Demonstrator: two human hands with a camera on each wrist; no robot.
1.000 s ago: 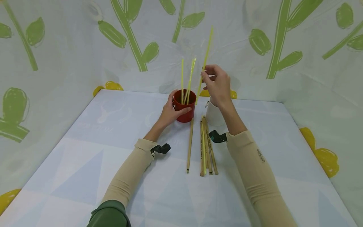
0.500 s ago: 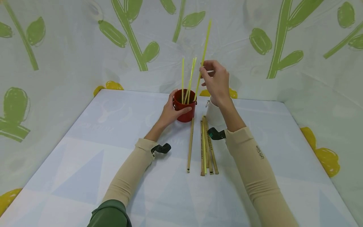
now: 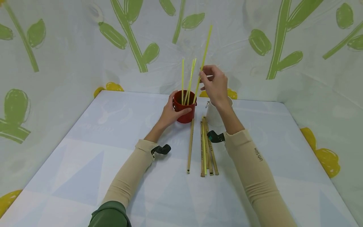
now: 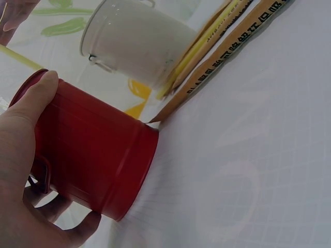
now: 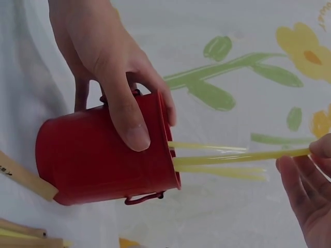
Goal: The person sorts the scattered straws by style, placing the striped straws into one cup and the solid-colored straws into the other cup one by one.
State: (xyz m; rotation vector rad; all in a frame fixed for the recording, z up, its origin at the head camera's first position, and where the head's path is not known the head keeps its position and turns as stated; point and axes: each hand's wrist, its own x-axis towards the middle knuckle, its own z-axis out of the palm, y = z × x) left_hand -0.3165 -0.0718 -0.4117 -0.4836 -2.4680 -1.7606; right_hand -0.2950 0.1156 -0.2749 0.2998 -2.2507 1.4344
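Observation:
My left hand [image 3: 168, 115] grips a small red metal bucket [image 3: 185, 116] standing on the table, its thumb across the near side at the rim. My right hand [image 3: 216, 84] pinches a yellow drinking straw [image 3: 207, 44] about midway along, above and right of the bucket. That straw leans to the right, its lower end at the bucket's mouth. In the right wrist view, the held straw [image 5: 243, 156] runs from the bucket's rim to the fingertips. Several other yellow straws [image 3: 182, 75] stand in the bucket, their lower ends hidden by its wall.
A white bucket [image 3: 214, 116] stands to the right, partly behind my right wrist. Several brown paper-wrapped straws [image 3: 211, 157] lie in front of it with a yellow one [image 3: 204, 154] among them. One wrapped straw [image 3: 190, 148] lies apart, pointing at the red bucket. A leaf-printed sheet rises behind.
My right hand has moved slightly left, rising and then lowering again. The held straw's lower end has gone from beside the red bucket to its mouth. My left hand has kept its grip.

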